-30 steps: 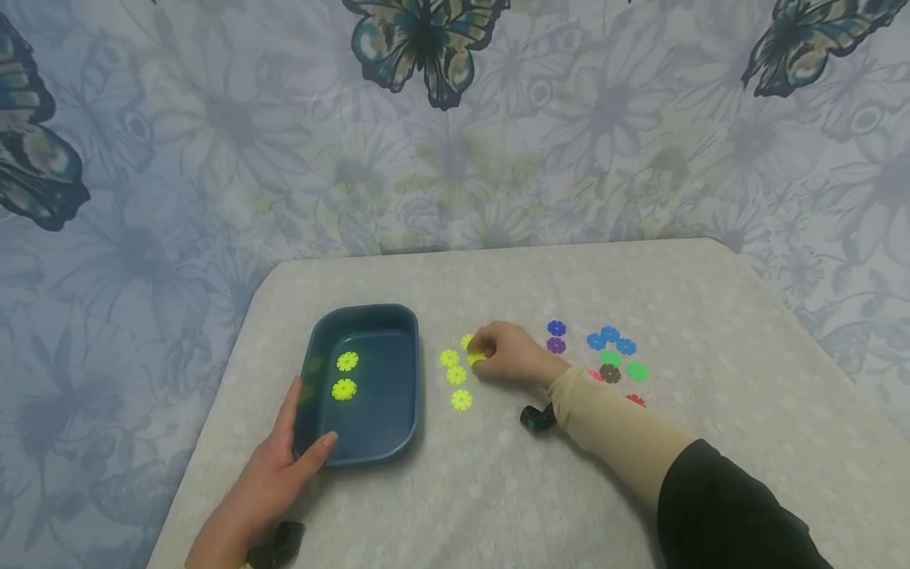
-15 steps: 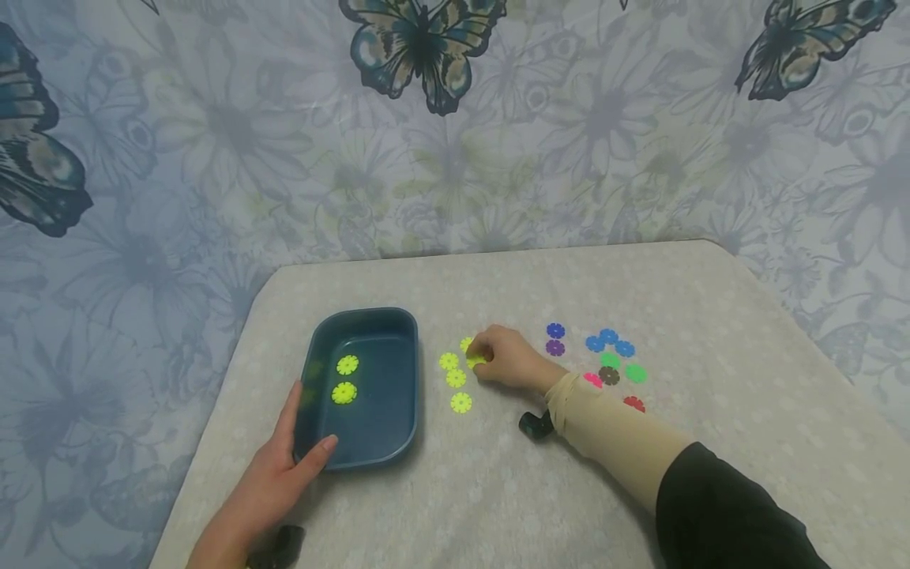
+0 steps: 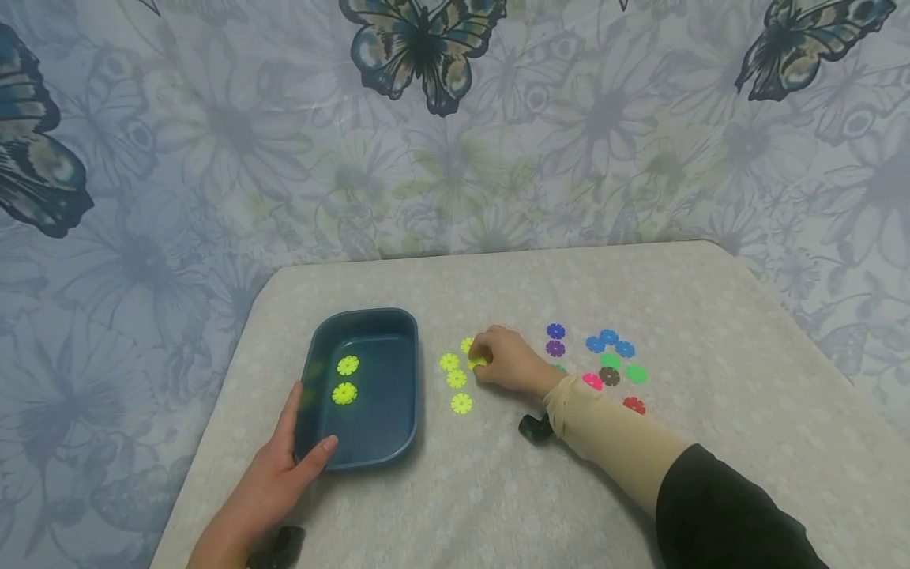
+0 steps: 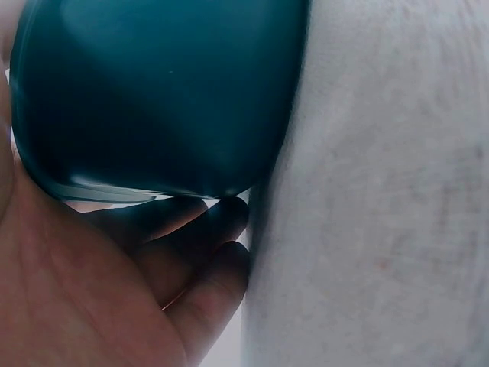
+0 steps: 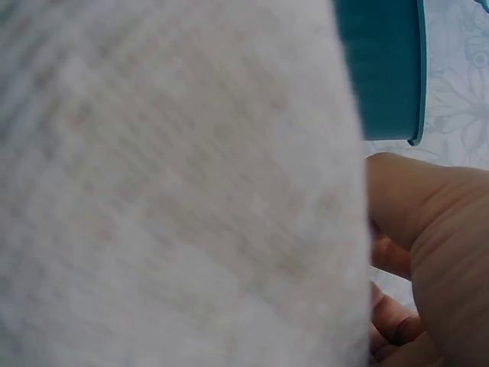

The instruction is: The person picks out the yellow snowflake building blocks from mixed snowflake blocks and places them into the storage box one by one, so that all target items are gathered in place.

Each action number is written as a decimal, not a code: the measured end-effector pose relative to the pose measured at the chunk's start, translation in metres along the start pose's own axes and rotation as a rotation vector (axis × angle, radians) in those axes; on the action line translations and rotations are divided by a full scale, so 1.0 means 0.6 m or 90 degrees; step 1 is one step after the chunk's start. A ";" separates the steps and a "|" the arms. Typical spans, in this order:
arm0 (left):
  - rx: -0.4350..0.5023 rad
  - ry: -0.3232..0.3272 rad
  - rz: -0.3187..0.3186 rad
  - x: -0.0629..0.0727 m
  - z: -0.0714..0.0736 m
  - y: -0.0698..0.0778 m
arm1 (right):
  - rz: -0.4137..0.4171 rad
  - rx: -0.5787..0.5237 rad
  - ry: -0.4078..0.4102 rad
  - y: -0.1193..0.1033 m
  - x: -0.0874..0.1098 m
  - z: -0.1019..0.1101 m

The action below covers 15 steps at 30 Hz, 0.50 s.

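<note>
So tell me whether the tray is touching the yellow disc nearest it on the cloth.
Apart. The head view shows it: a strip of cloth lies between the tray and the yellow disc.

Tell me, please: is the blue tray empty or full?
Neither: yellow flower discs lie in the blue tray at two spots; most is bare.

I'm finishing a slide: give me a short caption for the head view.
Left hand holding a blue tray, right hand pinching a yellow disc, other discs nearby.
</note>
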<state>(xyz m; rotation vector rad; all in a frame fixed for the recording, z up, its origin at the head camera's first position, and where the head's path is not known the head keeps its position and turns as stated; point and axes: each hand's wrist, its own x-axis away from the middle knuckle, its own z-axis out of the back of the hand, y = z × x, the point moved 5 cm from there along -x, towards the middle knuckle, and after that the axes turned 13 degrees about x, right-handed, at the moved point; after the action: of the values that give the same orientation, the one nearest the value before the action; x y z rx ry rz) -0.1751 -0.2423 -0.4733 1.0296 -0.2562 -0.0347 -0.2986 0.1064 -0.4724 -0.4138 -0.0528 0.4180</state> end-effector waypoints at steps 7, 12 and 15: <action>-0.001 -0.002 0.000 0.000 0.000 0.000 | 0.017 0.032 0.006 -0.001 0.001 -0.006; -0.002 -0.001 0.003 0.000 -0.001 0.000 | 0.018 0.048 0.009 -0.003 0.001 -0.006; -0.003 0.002 0.000 0.000 -0.001 0.000 | 0.018 0.057 0.006 -0.004 0.001 -0.006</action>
<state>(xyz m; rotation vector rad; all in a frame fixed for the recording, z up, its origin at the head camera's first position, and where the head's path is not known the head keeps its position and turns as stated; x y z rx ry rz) -0.1749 -0.2421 -0.4736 1.0252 -0.2531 -0.0346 -0.2965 0.1032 -0.4749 -0.3285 -0.0187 0.4443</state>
